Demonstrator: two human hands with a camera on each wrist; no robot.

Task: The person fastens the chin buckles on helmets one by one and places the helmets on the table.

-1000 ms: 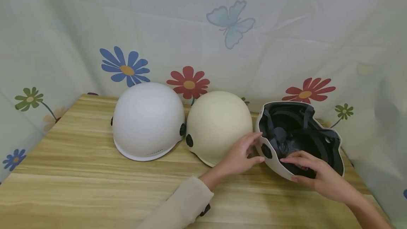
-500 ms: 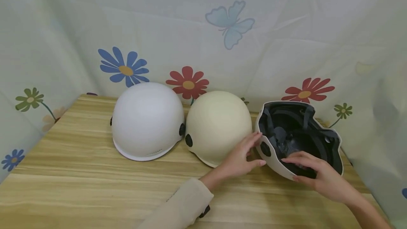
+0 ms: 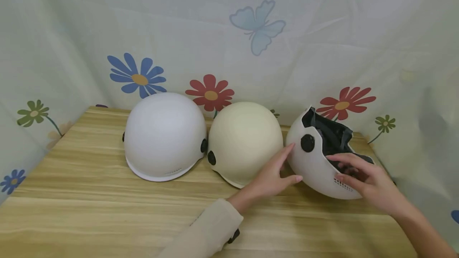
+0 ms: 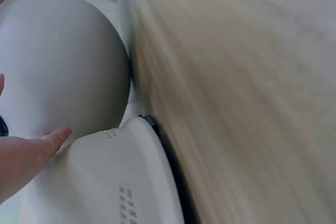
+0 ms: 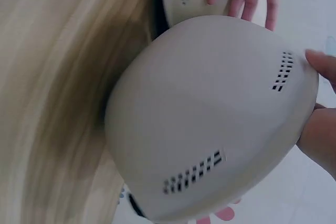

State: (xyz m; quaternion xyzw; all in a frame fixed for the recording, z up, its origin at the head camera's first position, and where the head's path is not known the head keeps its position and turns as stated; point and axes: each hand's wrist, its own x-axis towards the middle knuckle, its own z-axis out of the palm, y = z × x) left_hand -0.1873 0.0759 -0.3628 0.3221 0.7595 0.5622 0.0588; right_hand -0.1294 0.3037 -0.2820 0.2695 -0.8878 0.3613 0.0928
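On the right of the table, an off-white helmet (image 3: pixel 312 170) leans tilted, its black lining partly facing up and a round black knob (image 3: pixel 307 143) on its side. My right hand (image 3: pixel 369 182) pinches the helmet's rim between thumb and fingers, the fingertips inside. My left hand (image 3: pixel 270 174) has its fingers extended and touches the left side of this shell. In the right wrist view, the helmet's rounded shell (image 5: pixel 210 103) shows rows of vent slots, with the thumb (image 5: pixel 321 62) on its edge. Just left of it sits a cream helmet (image 3: pixel 245 138), dome up, partly behind my left hand.
A white helmet (image 3: pixel 165 134) stands dome up at the left, close against the cream one. The wooden table (image 3: pixel 107 218) reaches toward me. Behind it hangs a pale curtain (image 3: pixel 322 51) with printed flowers and a butterfly.
The right-hand helmet has tipped: its rim rose on the near side, so more outer shell and less lining shows. My right hand moved up and slightly right with the rim; the left stayed alongside.
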